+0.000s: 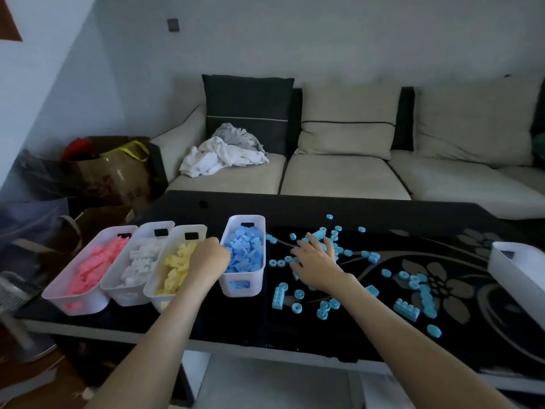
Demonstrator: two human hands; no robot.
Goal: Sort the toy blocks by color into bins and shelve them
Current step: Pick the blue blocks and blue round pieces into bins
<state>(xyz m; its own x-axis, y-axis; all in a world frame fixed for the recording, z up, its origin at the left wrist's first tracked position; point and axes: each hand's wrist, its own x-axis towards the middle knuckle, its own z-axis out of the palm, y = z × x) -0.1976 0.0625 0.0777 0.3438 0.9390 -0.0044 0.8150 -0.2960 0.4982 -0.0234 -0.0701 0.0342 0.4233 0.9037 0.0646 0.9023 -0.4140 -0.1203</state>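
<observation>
Left hand point(211, 255) curls at the blue bin point(250, 290), hold unclear, right hand point(317, 261) spreads over loose blocks point(407, 309) at the bin's 3 o'clock on the surface point(413, 214); three colours look binned, shelving remains.

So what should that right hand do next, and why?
Probably curl the right hand around the loose blue pieces beneath it and lift them. The hand lies spread flat on the thickest patch, many pieces litter the table, and the blue bin stands just to its left.
</observation>
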